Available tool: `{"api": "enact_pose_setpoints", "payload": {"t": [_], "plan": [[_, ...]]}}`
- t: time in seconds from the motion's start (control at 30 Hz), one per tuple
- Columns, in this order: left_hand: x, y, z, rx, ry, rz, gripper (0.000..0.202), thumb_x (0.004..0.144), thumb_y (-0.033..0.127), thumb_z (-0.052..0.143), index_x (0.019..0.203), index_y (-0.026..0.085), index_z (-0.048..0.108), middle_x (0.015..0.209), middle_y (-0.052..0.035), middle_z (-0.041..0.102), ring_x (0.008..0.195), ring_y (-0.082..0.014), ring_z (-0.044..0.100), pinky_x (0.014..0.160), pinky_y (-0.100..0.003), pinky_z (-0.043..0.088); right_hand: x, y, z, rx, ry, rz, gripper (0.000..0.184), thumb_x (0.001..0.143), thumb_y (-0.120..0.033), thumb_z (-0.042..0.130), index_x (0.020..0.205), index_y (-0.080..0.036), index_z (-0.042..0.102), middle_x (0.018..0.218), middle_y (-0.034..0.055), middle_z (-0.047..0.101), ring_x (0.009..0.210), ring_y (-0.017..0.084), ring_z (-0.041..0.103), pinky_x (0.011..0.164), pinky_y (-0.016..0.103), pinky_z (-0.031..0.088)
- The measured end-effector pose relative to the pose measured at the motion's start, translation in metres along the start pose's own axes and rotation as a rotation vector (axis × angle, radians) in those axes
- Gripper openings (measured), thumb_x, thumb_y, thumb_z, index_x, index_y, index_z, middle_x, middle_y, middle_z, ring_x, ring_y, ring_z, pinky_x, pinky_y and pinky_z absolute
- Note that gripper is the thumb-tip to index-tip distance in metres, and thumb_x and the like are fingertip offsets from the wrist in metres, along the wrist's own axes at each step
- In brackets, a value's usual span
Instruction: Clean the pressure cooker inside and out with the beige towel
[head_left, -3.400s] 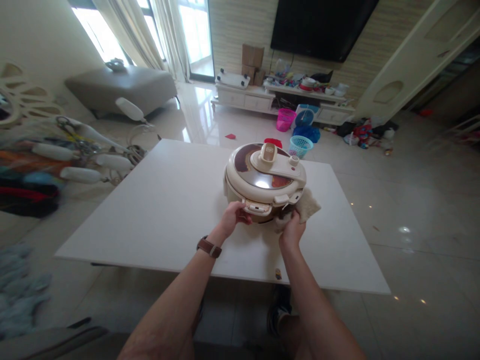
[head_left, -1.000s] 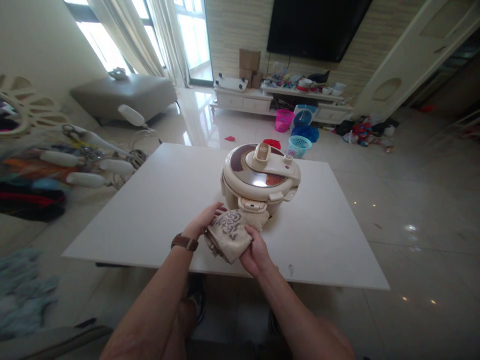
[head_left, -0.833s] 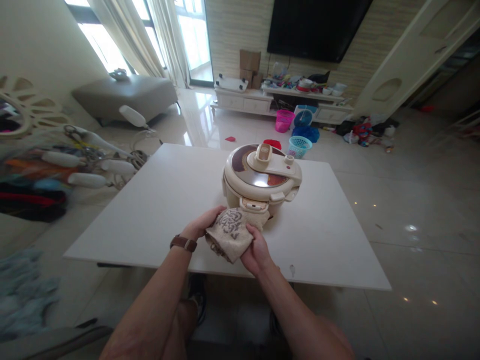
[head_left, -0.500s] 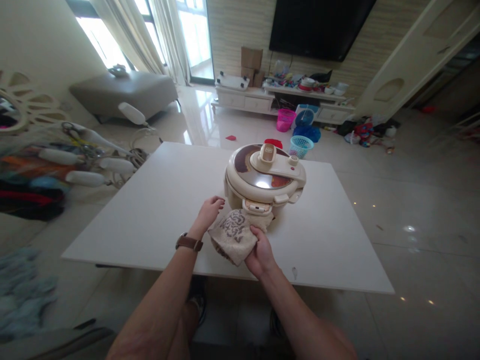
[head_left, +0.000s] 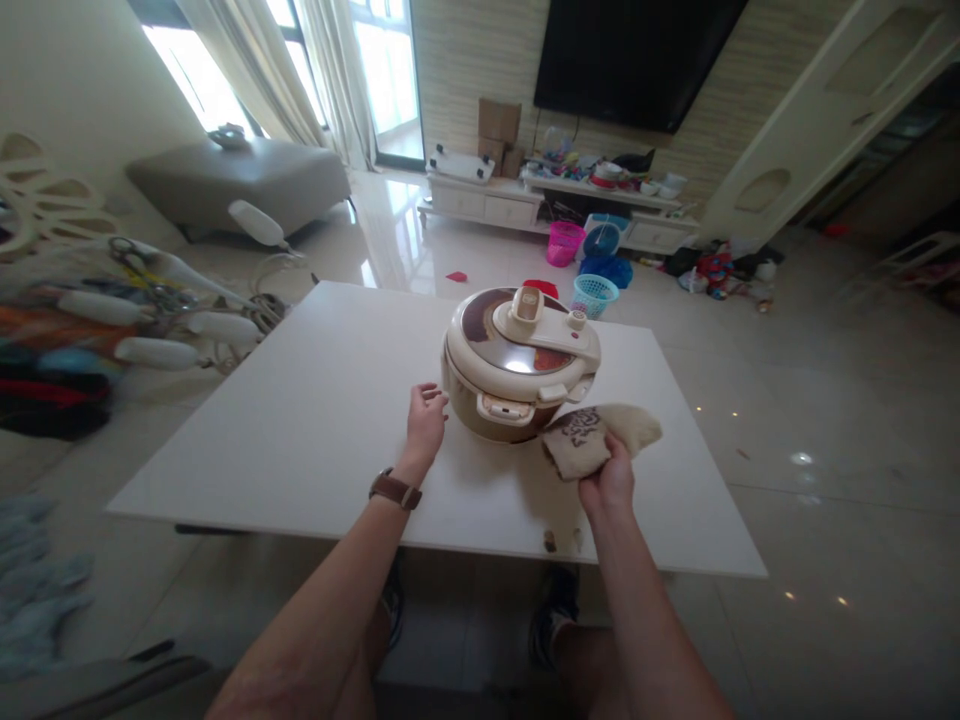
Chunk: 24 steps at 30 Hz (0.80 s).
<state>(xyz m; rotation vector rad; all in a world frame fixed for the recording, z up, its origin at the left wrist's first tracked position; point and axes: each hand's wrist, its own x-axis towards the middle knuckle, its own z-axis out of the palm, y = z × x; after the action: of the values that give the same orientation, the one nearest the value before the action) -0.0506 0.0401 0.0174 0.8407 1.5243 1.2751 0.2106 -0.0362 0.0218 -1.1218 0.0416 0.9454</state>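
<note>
Your right hand (head_left: 609, 480) is clenched on a folded beige cloth with a brown pattern (head_left: 592, 438), thumb and fingers pinching its lower end so the rest fans up and to the right above the white rectangular table (head_left: 315, 430). The cloth sits just beside the front right of the round cream electric pressure cooker with a glossy brown lid panel (head_left: 517, 365); whether it touches the cooker's wall you cannot tell from here.

Your left hand (head_left: 425, 420) is released and holds nothing, its fingers loosely curled, the fingertips just beside the cooker's left wall. A brown leather watch strap (head_left: 395, 489) circles that wrist.

The cooker stands upright, lid shut, a little right of the table's middle and nearer the far edge than the near one. Two small brown marks (head_left: 551, 543) lie at the near edge, below your right hand.

Past the far edge, on the shiny tiled floor, stand a light blue mesh basket (head_left: 595, 293) and a pink basket (head_left: 564, 242), in front of a low white cabinet (head_left: 487, 205)
</note>
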Motion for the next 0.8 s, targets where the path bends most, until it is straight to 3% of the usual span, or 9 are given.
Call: {"api": "enact_pose_setpoints", "payload": {"t": [0.1, 0.2, 0.3, 0.4, 0.57, 0.8], "plan": [[-0.017, -0.008, 0.016, -0.031, 0.072, 0.065, 0.041, 0.082, 0.028, 0.058, 0.121, 0.025, 0.047, 0.135, -0.0143, 0.057, 0.122, -0.0268, 0.060, 0.096, -0.042, 0.055, 0.017, -0.006, 0.004, 0.065, -0.059, -0.182, 0.036, 0.085, -0.027, 0.063, 0.120, -0.019, 0.067, 0.115, 0.0015, 0.077, 0.105, 0.015, 0.074, 0.095, 0.031, 0.062], [-0.041, -0.018, 0.034, -0.043, 0.119, 0.211, 0.053, 0.083, 0.023, 0.057, 0.133, 0.025, 0.041, 0.147, -0.0163, 0.049, 0.139, -0.0289, 0.051, 0.115, -0.047, 0.045, 0.023, -0.001, 0.013, 0.090, -0.154, -0.167, 0.040, 0.086, -0.030, 0.063, 0.124, -0.019, 0.066, 0.118, 0.0029, 0.077, 0.107, 0.016, 0.073, 0.096, 0.032, 0.061], [-0.065, -0.026, 0.047, -0.024, 0.085, 0.323, 0.066, 0.083, 0.023, 0.059, 0.144, 0.026, 0.036, 0.156, -0.0156, 0.040, 0.152, -0.0307, 0.038, 0.124, -0.048, 0.037, 0.025, 0.008, 0.021, 0.075, -0.180, -0.150, 0.038, 0.086, -0.029, 0.064, 0.123, -0.019, 0.066, 0.117, 0.0025, 0.077, 0.104, 0.015, 0.074, 0.094, 0.032, 0.062], [-0.080, -0.027, 0.055, 0.006, 0.025, 0.413, 0.079, 0.081, 0.023, 0.066, 0.152, 0.027, 0.032, 0.161, -0.0147, 0.036, 0.158, -0.0310, 0.031, 0.129, -0.047, 0.031, 0.025, 0.011, 0.025, 0.083, -0.194, -0.134, 0.036, 0.086, -0.028, 0.064, 0.121, -0.020, 0.066, 0.116, 0.0012, 0.077, 0.103, 0.015, 0.074, 0.095, 0.031, 0.061], [-0.085, -0.023, 0.062, 0.078, 0.024, 0.541, 0.100, 0.075, 0.035, 0.085, 0.157, 0.024, 0.028, 0.161, -0.0183, 0.035, 0.156, -0.0328, 0.034, 0.129, -0.047, 0.031, 0.022, 0.001, 0.027, 0.084, -0.257, -0.023, 0.032, 0.089, -0.029, 0.061, 0.119, -0.020, 0.068, 0.113, 0.0016, 0.078, 0.100, 0.016, 0.074, 0.093, 0.033, 0.061], [-0.083, -0.027, 0.067, 0.086, 0.033, 0.567, 0.106, 0.073, 0.040, 0.089, 0.158, 0.025, 0.029, 0.163, -0.0182, 0.035, 0.157, -0.0339, 0.032, 0.129, -0.051, 0.031, 0.018, -0.008, 0.033, 0.084, -0.263, 0.063, 0.029, 0.091, -0.028, 0.056, 0.116, -0.019, 0.069, 0.110, 0.0017, 0.079, 0.098, 0.016, 0.074, 0.094, 0.034, 0.060]]}}
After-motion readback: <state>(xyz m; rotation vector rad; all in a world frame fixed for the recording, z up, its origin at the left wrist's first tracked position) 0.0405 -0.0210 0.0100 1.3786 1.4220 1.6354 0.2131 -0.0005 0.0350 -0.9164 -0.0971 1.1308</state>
